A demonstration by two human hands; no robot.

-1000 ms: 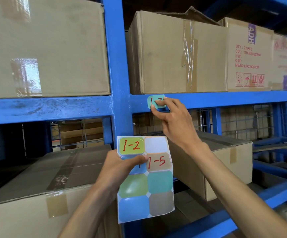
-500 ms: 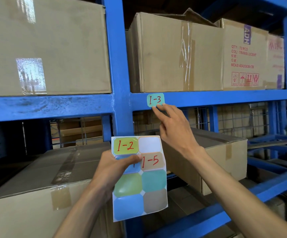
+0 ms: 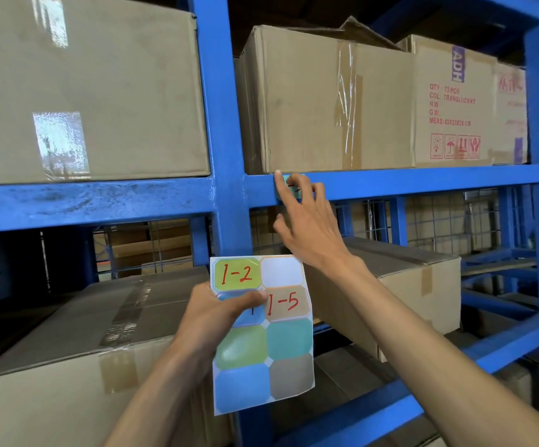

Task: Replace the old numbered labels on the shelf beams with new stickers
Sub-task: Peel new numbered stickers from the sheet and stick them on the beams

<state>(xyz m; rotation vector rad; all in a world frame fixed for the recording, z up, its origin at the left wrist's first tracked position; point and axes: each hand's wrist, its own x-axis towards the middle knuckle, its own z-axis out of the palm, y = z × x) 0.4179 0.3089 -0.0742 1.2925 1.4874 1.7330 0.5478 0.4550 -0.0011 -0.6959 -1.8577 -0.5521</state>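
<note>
Right hand (image 3: 306,221) at frame centre, fingers spread flat over teal sticker (image 3: 295,188) on blue beam (image 3: 422,182), left hand (image 3: 219,314) below, pinching sticker sheet (image 3: 281,366).

Blue steel racking (image 3: 219,156): one painted upright rises just left of the raised hand, and scuffed horizontal beams run off to either side at that hand's height.

Upper level, above both hands: plain brown carton (image 3: 84,88) to the left, with a glossy patch of tape catching the light; taped carton (image 3: 326,101) directly above the raised hand; printed carton (image 3: 451,104) further right, red lettering and handling symbols, purple "ADH" mark.

Lower level: taped carton (image 3: 68,350) left of the lower hand; another carton (image 3: 416,285) right of and behind the forearms.

Wire mesh backing (image 3: 439,221) behind the lower bay, more cartons dimly visible through it. The top recess is dark.
</note>
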